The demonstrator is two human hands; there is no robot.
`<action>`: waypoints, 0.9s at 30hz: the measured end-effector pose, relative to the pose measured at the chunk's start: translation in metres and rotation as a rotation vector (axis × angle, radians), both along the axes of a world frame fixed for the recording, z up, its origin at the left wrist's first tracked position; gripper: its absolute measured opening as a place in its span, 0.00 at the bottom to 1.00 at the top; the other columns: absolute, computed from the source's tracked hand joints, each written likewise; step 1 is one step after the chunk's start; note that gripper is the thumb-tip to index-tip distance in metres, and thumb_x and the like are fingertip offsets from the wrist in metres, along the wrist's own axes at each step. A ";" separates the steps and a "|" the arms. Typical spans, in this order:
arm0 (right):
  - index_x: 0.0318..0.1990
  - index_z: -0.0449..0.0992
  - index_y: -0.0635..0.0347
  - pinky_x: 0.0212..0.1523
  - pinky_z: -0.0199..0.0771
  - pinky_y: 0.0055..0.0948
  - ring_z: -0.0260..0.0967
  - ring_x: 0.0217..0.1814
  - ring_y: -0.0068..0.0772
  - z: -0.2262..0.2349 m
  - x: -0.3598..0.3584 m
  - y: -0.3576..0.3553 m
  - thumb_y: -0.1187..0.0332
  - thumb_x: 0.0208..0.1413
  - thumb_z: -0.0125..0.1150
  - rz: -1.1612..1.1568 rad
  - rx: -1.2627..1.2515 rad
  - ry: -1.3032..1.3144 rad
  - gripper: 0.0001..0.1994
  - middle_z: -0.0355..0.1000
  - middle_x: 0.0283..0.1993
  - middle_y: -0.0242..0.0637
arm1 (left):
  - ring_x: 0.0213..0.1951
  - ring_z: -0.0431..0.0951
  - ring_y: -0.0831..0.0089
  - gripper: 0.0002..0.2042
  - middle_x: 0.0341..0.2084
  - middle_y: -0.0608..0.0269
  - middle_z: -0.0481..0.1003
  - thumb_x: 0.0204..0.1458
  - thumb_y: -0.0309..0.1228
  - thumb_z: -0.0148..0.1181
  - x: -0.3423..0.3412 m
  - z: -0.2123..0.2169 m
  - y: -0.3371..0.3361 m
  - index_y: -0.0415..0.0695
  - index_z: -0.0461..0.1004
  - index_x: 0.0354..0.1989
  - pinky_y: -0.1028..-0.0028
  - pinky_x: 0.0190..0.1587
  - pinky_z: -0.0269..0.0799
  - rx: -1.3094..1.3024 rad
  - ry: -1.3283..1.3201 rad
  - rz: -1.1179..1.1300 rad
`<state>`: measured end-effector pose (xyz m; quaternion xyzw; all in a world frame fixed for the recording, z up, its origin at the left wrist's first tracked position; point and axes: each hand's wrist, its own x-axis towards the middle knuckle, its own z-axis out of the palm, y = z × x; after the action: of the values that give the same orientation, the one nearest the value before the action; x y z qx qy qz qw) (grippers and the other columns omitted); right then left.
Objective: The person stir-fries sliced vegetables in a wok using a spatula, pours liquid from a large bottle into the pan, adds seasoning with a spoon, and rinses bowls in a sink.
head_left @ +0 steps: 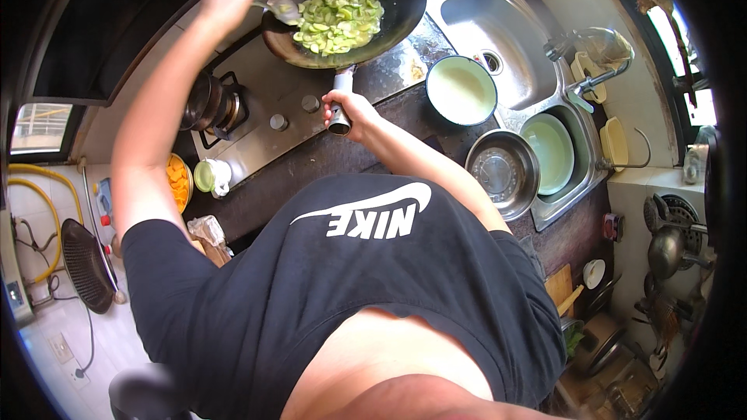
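Note:
My left hand is closed around the handle of a rounded cooking spoon. The spoon's head reaches over the left side of a dark wok and meets the food there. Pale green vegetable slices, many of them curved, are heaped in the middle of the pan. Around the wok's grey tubular handle my right hand is wrapped, close to its end. The wok tilts over the far part of the stove and hides what lies beneath it.
Right of the wok stands a pale bowl with a dark rim, beside a steel sink. A steel basin and a light green bowl sit nearer. On the left are another burner, a green-white cup and orange pieces in a bowl.

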<state>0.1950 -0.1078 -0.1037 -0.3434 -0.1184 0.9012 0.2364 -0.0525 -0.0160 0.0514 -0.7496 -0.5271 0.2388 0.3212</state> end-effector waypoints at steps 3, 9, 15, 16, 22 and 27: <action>0.23 0.62 0.63 0.15 0.67 0.27 0.61 0.14 0.26 0.001 -0.002 -0.001 0.75 0.40 0.51 0.015 -0.012 0.014 0.05 0.62 0.16 0.35 | 0.24 0.73 0.70 0.18 0.24 0.63 0.70 0.41 0.26 0.47 0.025 -0.053 0.001 0.55 0.68 0.44 0.74 0.27 0.69 0.119 -0.096 -0.015; 0.23 0.62 0.61 0.16 0.64 0.23 0.60 0.16 0.25 0.003 0.003 -0.002 0.73 0.42 0.51 0.017 0.017 -0.018 0.05 0.61 0.17 0.33 | 0.28 0.74 0.71 0.19 0.23 0.64 0.72 0.38 0.25 0.50 0.071 0.002 -0.006 0.58 0.69 0.42 0.74 0.27 0.69 0.009 -0.150 0.111; 0.23 0.62 0.62 0.16 0.64 0.23 0.60 0.15 0.24 0.005 0.001 0.000 0.74 0.42 0.51 0.007 0.024 -0.011 0.04 0.61 0.17 0.33 | 0.31 0.74 0.68 0.14 0.27 0.60 0.74 0.29 0.26 0.55 0.114 0.084 -0.023 0.44 0.74 0.31 0.74 0.32 0.68 -0.313 -0.453 0.228; 0.24 0.62 0.62 0.16 0.64 0.23 0.60 0.15 0.24 0.004 0.002 0.000 0.74 0.42 0.50 0.006 0.021 -0.009 0.04 0.61 0.17 0.33 | 0.28 0.74 0.71 0.14 0.25 0.60 0.74 0.29 0.27 0.56 0.114 0.081 -0.015 0.44 0.74 0.31 0.75 0.30 0.68 -0.356 -0.531 0.212; 0.24 0.63 0.62 0.16 0.65 0.24 0.60 0.15 0.24 0.003 -0.001 -0.002 0.73 0.42 0.51 0.022 0.046 -0.007 0.04 0.61 0.17 0.33 | 0.13 0.65 0.80 0.12 0.12 0.65 0.68 0.38 0.33 0.55 0.121 0.038 0.056 0.43 0.74 0.32 0.80 0.13 0.59 -0.416 -1.102 0.391; 0.24 0.64 0.62 0.17 0.66 0.25 0.61 0.16 0.24 0.005 0.000 -0.002 0.74 0.42 0.51 -0.004 0.079 -0.048 0.04 0.62 0.17 0.33 | 0.09 0.62 0.84 0.13 0.07 0.70 0.64 0.45 0.37 0.52 0.068 -0.003 0.103 0.44 0.65 0.13 0.83 0.09 0.55 -0.385 -1.330 0.815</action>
<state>0.1946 -0.1099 -0.0989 -0.3555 -0.1590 0.8869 0.2485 0.0156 0.0866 0.0486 -0.5255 -0.7900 -0.0727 -0.3075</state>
